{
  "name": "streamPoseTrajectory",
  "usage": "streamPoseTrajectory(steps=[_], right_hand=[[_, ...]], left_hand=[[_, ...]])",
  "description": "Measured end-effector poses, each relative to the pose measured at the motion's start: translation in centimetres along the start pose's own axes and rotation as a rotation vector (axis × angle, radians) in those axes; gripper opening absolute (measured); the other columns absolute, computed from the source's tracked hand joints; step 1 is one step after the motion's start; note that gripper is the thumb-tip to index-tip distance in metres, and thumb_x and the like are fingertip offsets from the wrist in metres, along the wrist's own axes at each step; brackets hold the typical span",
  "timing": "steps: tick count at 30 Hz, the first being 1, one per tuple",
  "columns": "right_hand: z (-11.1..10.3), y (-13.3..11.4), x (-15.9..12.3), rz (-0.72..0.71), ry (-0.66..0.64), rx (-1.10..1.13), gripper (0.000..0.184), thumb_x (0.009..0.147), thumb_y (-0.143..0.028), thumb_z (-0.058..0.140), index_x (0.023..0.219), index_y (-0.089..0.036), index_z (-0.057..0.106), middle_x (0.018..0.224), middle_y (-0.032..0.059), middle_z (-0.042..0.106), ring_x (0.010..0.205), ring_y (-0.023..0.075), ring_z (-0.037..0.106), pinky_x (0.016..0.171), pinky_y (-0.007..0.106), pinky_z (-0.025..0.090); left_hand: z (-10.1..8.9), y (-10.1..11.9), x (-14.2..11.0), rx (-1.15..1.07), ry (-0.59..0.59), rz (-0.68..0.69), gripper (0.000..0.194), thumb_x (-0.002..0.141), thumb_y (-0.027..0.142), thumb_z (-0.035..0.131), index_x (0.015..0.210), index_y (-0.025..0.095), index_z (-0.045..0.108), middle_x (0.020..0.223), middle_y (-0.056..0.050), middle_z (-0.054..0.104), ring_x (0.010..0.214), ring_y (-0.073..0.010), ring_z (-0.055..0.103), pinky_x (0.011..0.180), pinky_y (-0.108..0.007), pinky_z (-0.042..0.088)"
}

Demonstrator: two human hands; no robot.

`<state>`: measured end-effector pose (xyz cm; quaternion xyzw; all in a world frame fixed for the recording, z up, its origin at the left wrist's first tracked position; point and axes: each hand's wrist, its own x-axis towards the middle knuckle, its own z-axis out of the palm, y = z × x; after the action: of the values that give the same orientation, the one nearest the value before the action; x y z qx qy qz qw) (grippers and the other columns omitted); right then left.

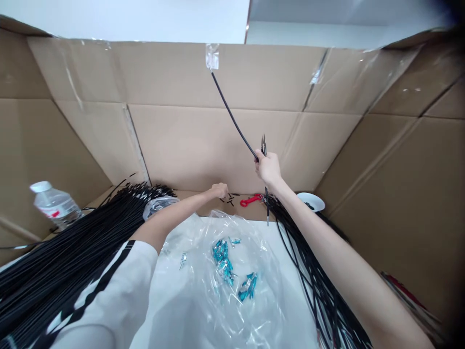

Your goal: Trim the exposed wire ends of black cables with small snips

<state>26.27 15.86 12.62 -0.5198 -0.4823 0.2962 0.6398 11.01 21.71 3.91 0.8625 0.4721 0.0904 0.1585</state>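
Observation:
My right hand (268,167) is closed around a black cable (234,121) and a pair of small pointed snips (263,144), their metal tips sticking up above the fist. The cable bows up to a taped spot (212,57) on the cardboard wall; a black length also hangs below the hand, ending in a bare tip. My left hand (220,190) is closed low against the back wall, beside short black offcuts (229,199). Whatever its fingers may hold is hidden. Red-handled pliers (251,200) lie between and below the two hands.
A clear plastic bag (265,300) with teal-sleeved metal terminals (222,261) lies on the white surface. Bundles of black cables (72,252) fill the left, with more cables (316,271) at right. A water bottle (56,206) and a white dish (311,201) stand near the cardboard walls.

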Motion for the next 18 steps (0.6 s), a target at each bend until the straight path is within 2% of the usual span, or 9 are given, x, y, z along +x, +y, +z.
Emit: streamPoseTrajectory(steps=[3,5,8,10,11,14,16,17,18], right_hand=[[-1.0,-0.8,-0.1,0.019,0.029,0.001,0.033,0.094,-0.036,0.058,0.067,-0.024,0.043,0.042,-0.0079,0.033,0.038,0.0102,0.03,0.039,0.024,0.022],[-1.1,-1.4,-0.4,0.042,0.035,0.019,0.033,0.094,-0.034,0.059,0.067,-0.024,0.042,0.042,-0.0083,0.032,0.038,0.0096,0.029,0.038,0.023,0.022],[-0.9,-2.0,-1.6,0.092,0.022,0.074,0.034,0.093,-0.031,0.062,0.067,-0.024,0.041,0.042,-0.009,0.031,0.036,0.0081,0.027,0.036,0.021,0.019],[-0.6,-2.1,-2.7,0.133,0.004,0.121,0.035,0.092,-0.029,0.063,0.066,-0.024,0.04,0.041,-0.0094,0.031,0.035,0.0068,0.024,0.035,0.019,0.016],[-0.5,-2.2,-3.3,0.155,-0.007,0.144,0.035,0.092,-0.028,0.063,0.066,-0.023,0.04,0.041,-0.0096,0.031,0.034,0.0062,0.023,0.034,0.018,0.014],[-0.1,-2.3,-5.2,0.224,-0.047,0.199,0.036,0.095,-0.026,0.058,0.064,-0.022,0.041,0.04,-0.0098,0.028,0.031,0.0046,0.018,0.032,0.017,0.01],[0.1,-2.6,-6.5,0.272,-0.082,0.239,0.037,0.098,-0.026,0.054,0.063,-0.022,0.042,0.039,-0.0102,0.026,0.031,0.0035,0.015,0.031,0.017,0.009],[0.2,-2.7,-7.1,0.293,-0.105,0.26,0.038,0.099,-0.026,0.051,0.062,-0.021,0.042,0.039,-0.0103,0.025,0.031,0.003,0.013,0.031,0.016,0.009],[0.4,-2.9,-7.8,0.311,-0.131,0.279,0.039,0.1,-0.025,0.049,0.062,-0.021,0.042,0.04,-0.0103,0.025,0.031,0.0027,0.012,0.03,0.016,0.009]], left_hand=[[-1.2,-0.1,1.2,-0.1,-0.026,-0.042,0.037,0.097,0.038,0.064,0.125,0.015,0.06,0.124,-0.01,0.062,0.109,-0.0248,0.063,0.092,-0.044,0.058],[-2.4,-0.4,1.0,-0.19,-0.007,-0.037,0.035,0.097,0.038,0.064,0.124,0.015,0.06,0.124,-0.01,0.062,0.108,-0.024,0.063,0.092,-0.044,0.057],[-4.6,-0.7,-1.8,-0.351,0.054,0.017,0.031,0.1,0.039,0.059,0.116,0.013,0.063,0.113,-0.009,0.065,0.1,-0.0213,0.065,0.091,-0.042,0.057],[-6.1,-0.2,-5.8,-0.465,0.108,0.076,0.032,0.105,0.036,0.044,0.111,0.011,0.064,0.103,-0.009,0.068,0.092,-0.0177,0.065,0.091,-0.037,0.054],[-6.9,0.3,-8.4,-0.521,0.139,0.107,0.036,0.107,0.035,0.037,0.114,0.012,0.063,0.102,-0.01,0.069,0.09,-0.0164,0.065,0.091,-0.034,0.053],[-9.1,2.5,-18.0,-0.714,0.242,0.208,0.047,0.106,0.047,0.022,0.13,0.022,0.055,0.109,-0.006,0.067,0.088,-0.0141,0.064,0.086,-0.03,0.053],[-9.9,3.7,-24.8,-1.148,0.334,0.25,0.051,0.103,0.06,0.027,0.112,0.027,0.064,0.089,-0.003,0.065,0.076,-0.0152,0.061,0.078,-0.032,0.054],[-9.9,4.0,-28.0,-1.235,0.359,0.203,0.053,0.1,0.066,0.03,0.098,0.029,0.068,0.069,0.0,0.056,0.064,-0.0146,0.055,0.071,-0.033,0.053],[-9.8,4.1,-30.9,-1.219,0.361,0.114,0.059,0.098,0.073,0.028,0.09,0.03,0.068,0.056,0.001,0.046,0.055,-0.0152,0.05,0.068,-0.036,0.053]])
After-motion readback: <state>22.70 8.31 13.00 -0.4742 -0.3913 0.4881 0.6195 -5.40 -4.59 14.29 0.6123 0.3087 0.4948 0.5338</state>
